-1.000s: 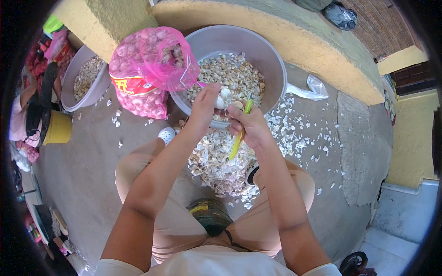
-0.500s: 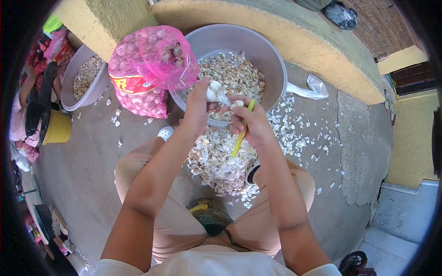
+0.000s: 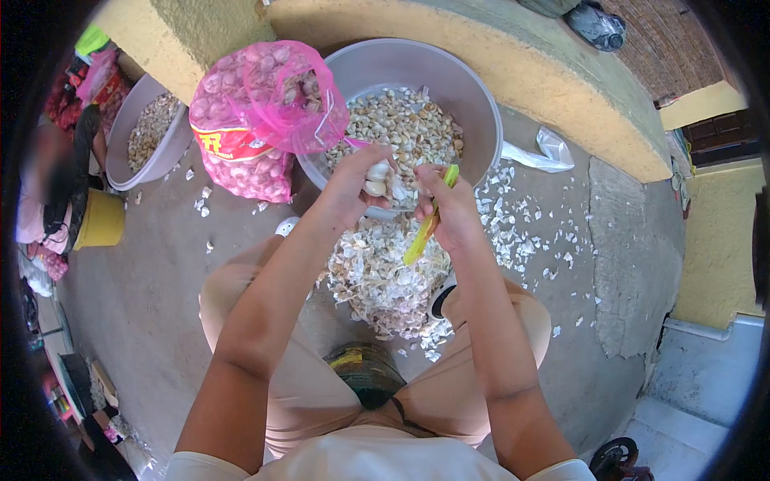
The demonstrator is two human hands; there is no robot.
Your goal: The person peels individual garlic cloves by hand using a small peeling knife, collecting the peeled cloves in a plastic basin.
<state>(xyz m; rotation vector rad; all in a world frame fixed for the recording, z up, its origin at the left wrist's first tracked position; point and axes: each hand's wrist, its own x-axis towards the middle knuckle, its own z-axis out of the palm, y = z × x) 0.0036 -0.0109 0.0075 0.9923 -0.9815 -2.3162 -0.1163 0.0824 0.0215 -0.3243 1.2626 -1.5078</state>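
My left hand is closed around a partly peeled garlic bulb, its white cloves facing right and loose skin hanging from it. Just to the right, my right hand grips a yellow-green knife that slants down and left. Whether its fingertips also pinch a clove, I cannot make out. Both hands are over the near rim of a large grey tub with many loose garlic cloves inside. Below them, a heap of papery garlic skins lies on the ground between my feet.
A pink mesh sack of garlic leans by the tub's left side. Farther left are a second tub of cloves, a yellow bucket and a seated person. A low wall curves behind; a plastic bag lies right.
My hands have drawn slightly apart. The left has turned the garlic bulb so more cloves show; the right, still with the knife, has shifted a little right of the bulb.
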